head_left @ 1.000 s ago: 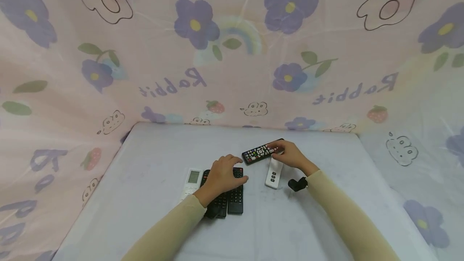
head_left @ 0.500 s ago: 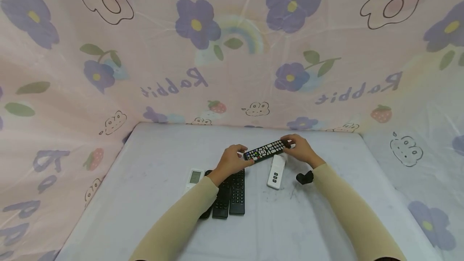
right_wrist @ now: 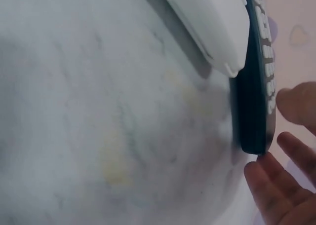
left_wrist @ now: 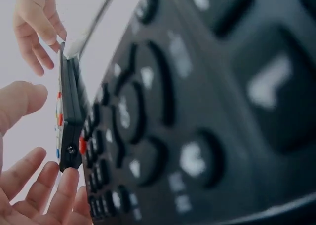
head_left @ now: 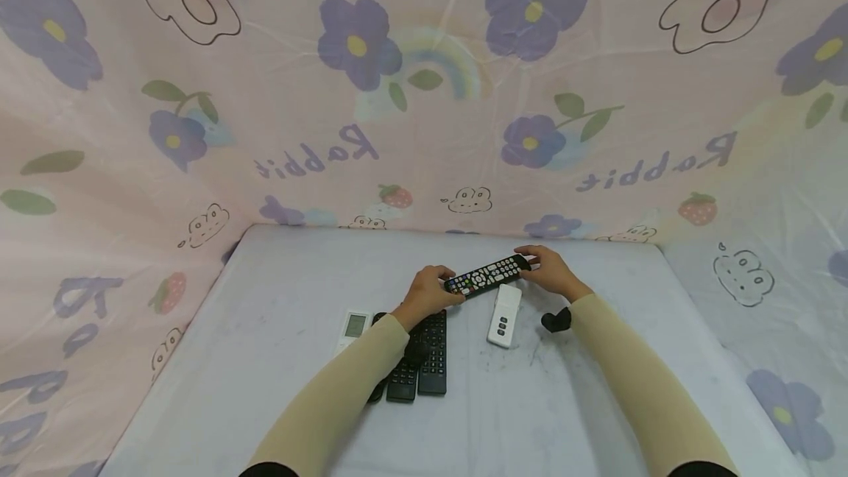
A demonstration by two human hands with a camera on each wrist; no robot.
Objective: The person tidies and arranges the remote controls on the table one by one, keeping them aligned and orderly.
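A black remote control (head_left: 486, 276) with white keys and a few coloured ones lies slantwise toward the back of the white table. My left hand (head_left: 427, 293) is at its left end, and in the left wrist view those fingertips (left_wrist: 69, 178) meet the end while the thumb stands off the keys. Around the right end is my right hand (head_left: 555, 274); the right wrist view puts its fingertips (right_wrist: 259, 168) at the end and its thumb close by the keys. A slim white remote (head_left: 505, 315) lies just in front, its far end right at the black one.
Several dark remotes, such as the rightmost one (head_left: 433, 359), lie side by side under my left forearm. Left of them is a white remote with a small screen (head_left: 355, 324), partly covered by the sleeve. A printed fabric wall (head_left: 424, 168) rises behind the table.
My left hand has moved from over the dark remotes to the black remote's left end. The black remote shifted slightly right, and my right hand slid outward to its right end.
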